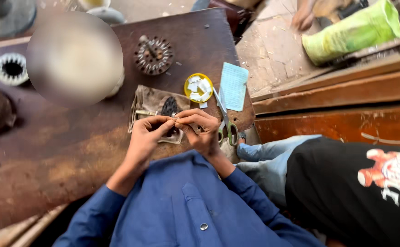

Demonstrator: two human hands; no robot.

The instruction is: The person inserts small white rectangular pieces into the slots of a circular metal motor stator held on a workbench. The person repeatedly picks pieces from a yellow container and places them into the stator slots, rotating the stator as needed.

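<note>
Both hands meet over the near edge of the brown wooden workbench (71,151), fingertips pressed together so the work sits close under the eyes. The left hand (147,132) curls its thumb and forefinger toward the right hand (200,130), and between them they pinch something very small and pale, possibly a slip of insulating paper; it is too small to name with certainty. Both grips are nearly closed, only the fingertips bearing on the piece.

Directly behind the fingers lies a dark toothed motor core (168,107) on a shaft, resting on a grey rag (147,98) that likely keeps it from rolling and catches debris. Just to the right stands a yellow lid (198,88) holding cut white paper bits, placed within easy reach of the right hand. Green-handled scissors (226,121) lie beside it, blades pointing away, next to a pale blue paper sheet (234,84), presumably the stock the bits come from.

Further back sits a round slotted stator (153,55), and at the far left a white toothed ring (10,68). To the right, another person in a black printed shirt (355,183) sits close by, and a green bag (353,32) lies beyond.
</note>
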